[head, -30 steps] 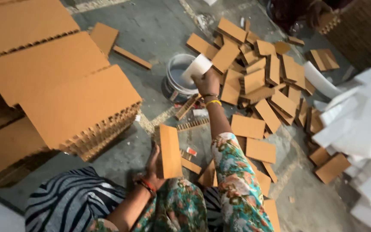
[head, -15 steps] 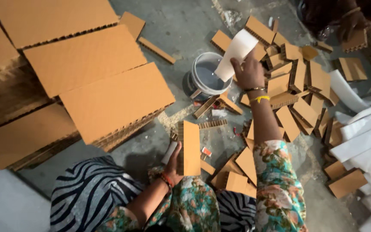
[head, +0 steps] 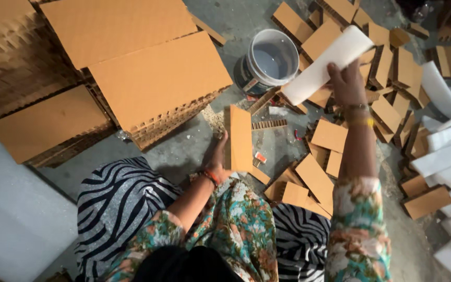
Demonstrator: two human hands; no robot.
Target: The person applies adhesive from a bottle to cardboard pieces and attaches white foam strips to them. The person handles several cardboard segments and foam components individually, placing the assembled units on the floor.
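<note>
So the right hand (head: 346,83) is up in the upper right of the frame, fingers wrapped around one end of a long white foam strip (head: 325,62) that slants over the scattered brown cardboard pieces (head: 330,134), right next to the grey-white bucket (head: 270,60). Lower middle, the left hand (head: 218,156) props a tan cardboard slab (head: 240,138) upright on the floor. Its fingers are behind the slab, so can't tell how they're set.
</note>
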